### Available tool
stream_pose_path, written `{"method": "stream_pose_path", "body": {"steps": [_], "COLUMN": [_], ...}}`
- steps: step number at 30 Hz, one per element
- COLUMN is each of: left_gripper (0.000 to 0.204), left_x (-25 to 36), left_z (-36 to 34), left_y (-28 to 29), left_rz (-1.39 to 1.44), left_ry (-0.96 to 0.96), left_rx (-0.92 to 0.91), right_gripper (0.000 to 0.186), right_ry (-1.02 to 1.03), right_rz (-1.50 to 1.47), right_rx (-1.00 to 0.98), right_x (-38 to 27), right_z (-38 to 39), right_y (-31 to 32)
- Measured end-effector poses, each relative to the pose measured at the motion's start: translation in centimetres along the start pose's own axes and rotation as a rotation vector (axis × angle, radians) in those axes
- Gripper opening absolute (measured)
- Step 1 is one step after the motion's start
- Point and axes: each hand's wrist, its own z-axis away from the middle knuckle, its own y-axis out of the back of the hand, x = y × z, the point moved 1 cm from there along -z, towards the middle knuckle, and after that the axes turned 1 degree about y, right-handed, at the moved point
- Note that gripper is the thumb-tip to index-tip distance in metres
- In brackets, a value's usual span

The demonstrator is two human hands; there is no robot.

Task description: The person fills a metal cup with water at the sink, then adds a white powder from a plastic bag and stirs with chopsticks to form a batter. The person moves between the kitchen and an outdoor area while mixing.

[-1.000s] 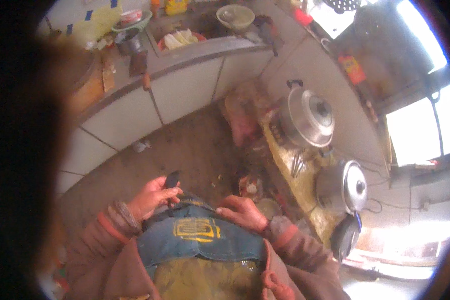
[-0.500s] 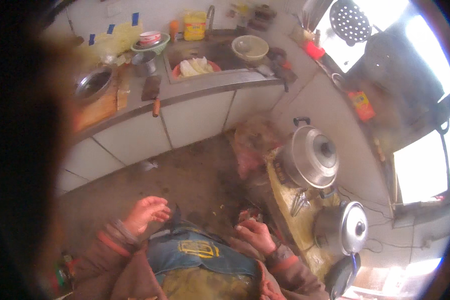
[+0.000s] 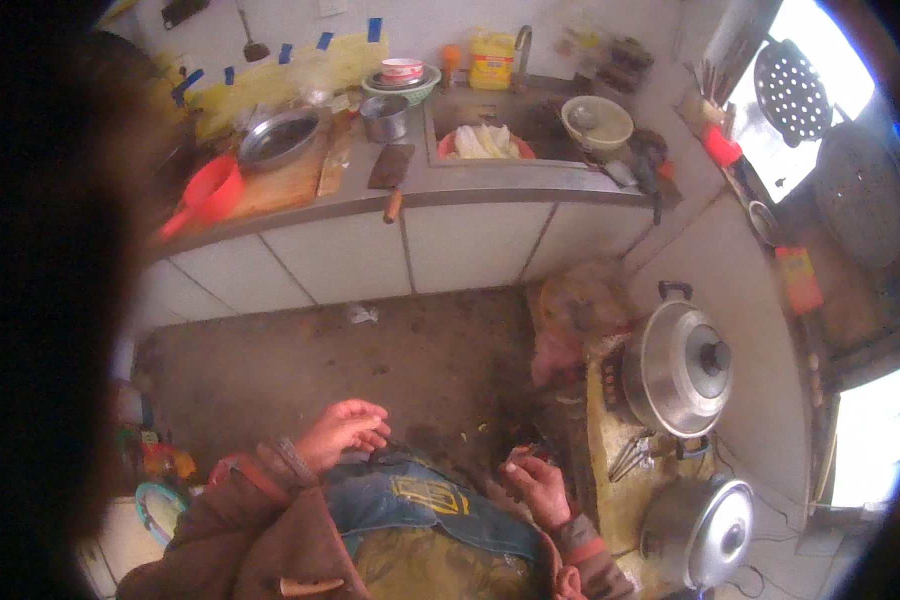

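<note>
Above the blue apron (image 3: 455, 525) at my waist, my left hand (image 3: 348, 430) is raised with curled but separated fingers and nothing visible in them. My right hand (image 3: 538, 485) is closed at the apron's right side, thumb against forefinger; whatever it may hold is too small and hazy to make out. It is just left of a yellowish stove-side ledge (image 3: 610, 520), which bears a lidded steel pot (image 3: 670, 370), metal tongs or utensils (image 3: 630, 455) and a second lidded pot (image 3: 685, 535).
Along the far counter (image 3: 500, 180) are a red dipper (image 3: 213, 187), steel bowl (image 3: 277, 130), cleaver (image 3: 390, 170), sink (image 3: 550, 120) with a red basin (image 3: 485, 142), and a pale bowl (image 3: 597, 115). A hanging skimmer (image 3: 790, 90) is at right; a floor (image 3: 350, 360) lies below.
My left hand has let go of the small dark thing it held and moved up from the apron. The view has swung left and up, bringing in the red dipper and more counter.
</note>
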Motion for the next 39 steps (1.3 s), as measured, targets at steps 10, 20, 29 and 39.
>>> {"method": "stream_pose_path", "body": {"steps": [10, 20, 29, 39], "left_gripper": [0.031, 0.03, 0.019, 0.022], "left_x": [-0.5, -0.5, 1.8, -1.2], "left_z": [1.5, 2.3, 7.0, 8.8], "left_y": [0.4, 3.7, 10.0, 10.3], "left_rz": [-0.251, -0.244, -0.243, 0.072], "left_ry": [-0.067, -0.238, -0.137, -0.15], "left_rx": [-0.092, -0.228, -0.295, -0.082], "right_gripper": [0.022, 0.025, 0.024, 0.023], "right_ry": [-0.016, 0.226, 0.126, 0.04], "right_rz": [0.12, 0.454, 0.315, 0.374], "right_rx": [-0.161, -0.248, -0.221, -0.316], "right_x": [1.7, 0.4, 0.7, 0.2], "right_z": [-0.9, -1.6, -1.6, -4.0], "right_y": [-0.8, -4.6, -4.9, -9.0]}}
